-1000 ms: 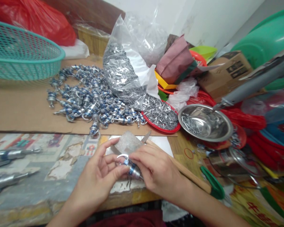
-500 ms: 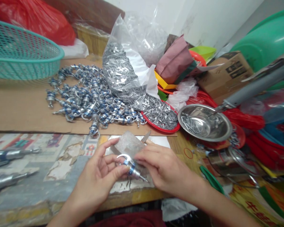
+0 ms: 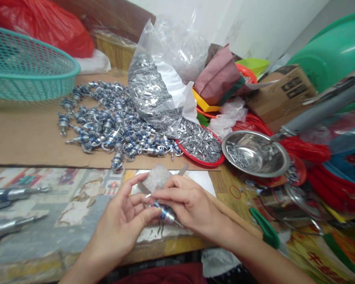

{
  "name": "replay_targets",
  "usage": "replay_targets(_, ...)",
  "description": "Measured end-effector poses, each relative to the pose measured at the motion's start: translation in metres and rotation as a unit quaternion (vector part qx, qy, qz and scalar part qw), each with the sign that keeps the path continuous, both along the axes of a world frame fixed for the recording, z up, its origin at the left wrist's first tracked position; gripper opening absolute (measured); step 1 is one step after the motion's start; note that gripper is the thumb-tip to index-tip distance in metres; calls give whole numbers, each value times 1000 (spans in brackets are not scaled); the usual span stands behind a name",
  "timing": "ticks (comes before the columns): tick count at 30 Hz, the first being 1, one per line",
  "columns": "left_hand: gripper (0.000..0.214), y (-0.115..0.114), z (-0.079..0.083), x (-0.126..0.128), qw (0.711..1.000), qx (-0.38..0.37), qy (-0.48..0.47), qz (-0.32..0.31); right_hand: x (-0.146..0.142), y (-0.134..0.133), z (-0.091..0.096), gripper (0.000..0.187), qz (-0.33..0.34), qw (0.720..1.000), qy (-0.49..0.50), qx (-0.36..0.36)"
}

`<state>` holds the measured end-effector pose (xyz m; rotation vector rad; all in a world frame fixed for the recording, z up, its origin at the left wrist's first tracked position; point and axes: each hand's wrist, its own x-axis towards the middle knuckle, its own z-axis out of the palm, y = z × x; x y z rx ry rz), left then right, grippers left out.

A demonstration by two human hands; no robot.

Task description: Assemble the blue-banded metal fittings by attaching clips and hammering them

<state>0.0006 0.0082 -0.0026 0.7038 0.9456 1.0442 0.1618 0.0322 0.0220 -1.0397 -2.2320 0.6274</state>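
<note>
My left hand (image 3: 118, 223) is closed round a small blue-and-silver metal fitting (image 3: 166, 214), thumb and fingers pinching its left end; the slim tip points down and right. Over the fitting's upper side lies my right hand (image 3: 195, 203), fingertips pressed together at the curved silver arm. What those fingertips pinch is hidden. Just behind the hands sits a greyish block (image 3: 158, 176) on a white sheet (image 3: 207, 184). A tool with a wooden handle (image 3: 236, 217) runs beneath my right hand, its blade tip showing beyond the knuckles.
Many similar fittings (image 3: 106, 122) are heaped on cardboard (image 3: 23, 138). Small metal clips fill a clear bag (image 3: 149, 90) and a red plate (image 3: 205, 162). To the right stands a steel bowl (image 3: 269, 167); a green basket (image 3: 32, 85) is at left. Two larger metal pieces (image 3: 14, 193) lie at far left.
My right hand has shifted left and up over the fitting, covering most of its curved arm and tip. The wooden handle now shows under the right forearm. My left hand stays put.
</note>
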Motion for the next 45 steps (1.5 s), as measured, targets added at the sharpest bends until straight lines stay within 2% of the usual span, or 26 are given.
replay_targets(2,72,0,1,1,1000,-9,5,9,13,-2,-1,20,-75,995,64,15)
replay_targets(3,73,0,1,1,1000,-12,8,6,22,-3,-3,18,-123,990,65,17)
replay_targets(5,74,0,0,0,1000,-13,15,-1,43,-5,-7,21,-190,982,-21,2)
replay_targets(6,74,0,0,0,1000,-12,17,-3,54,-7,-11,25,-200,975,-90,-15)
replay_targets(8,73,0,0,0,1000,-11,17,-2,72,-10,-20,27,-192,958,-205,-56)
replay_targets(9,72,0,0,0,1000,-11,18,1,78,-12,-24,24,-188,952,-229,-72)
replay_targets(11,70,0,-1,0,1000,-8,22,2,85,-17,-27,17,-201,952,-216,-83)
replay_targets(14,71,0,0,0,1000,-2,21,-4,82,-26,-18,16,-223,964,-141,-35)
replay_targets(17,73,-1,3,0,1000,-8,29,5,73,-36,-2,28,-172,980,-96,16)
replay_targets(21,73,-1,3,0,999,-8,47,8,60,-47,8,42,-81,990,-107,40)
replay_targets(26,76,1,-3,-2,999,1,41,-4,58,-53,16,50,-36,981,-171,89)
replay_targets(30,77,2,-1,0,999,-5,46,10,58,-56,24,56,-71,978,-131,146)
replay_targets(34,73,0,1,2,998,-8,46,29,56,-60,22,52,-50,975,-190,102)
replay_targets(38,76,-1,-2,1,999,-1,48,11,56,-65,15,53,-57,976,-158,138)
replay_targets(40,79,0,-3,1,999,-1,47,9,57,-62,10,51,-61,979,-160,108)
replay_targets(43,71,2,-3,0,997,1,76,17,64,-44,-2,42,-130,983,-115,54)
replay_targets(45,48,3,-2,-2,990,26,141,-5,73,-26,-13,40,-187,977,-103,21)
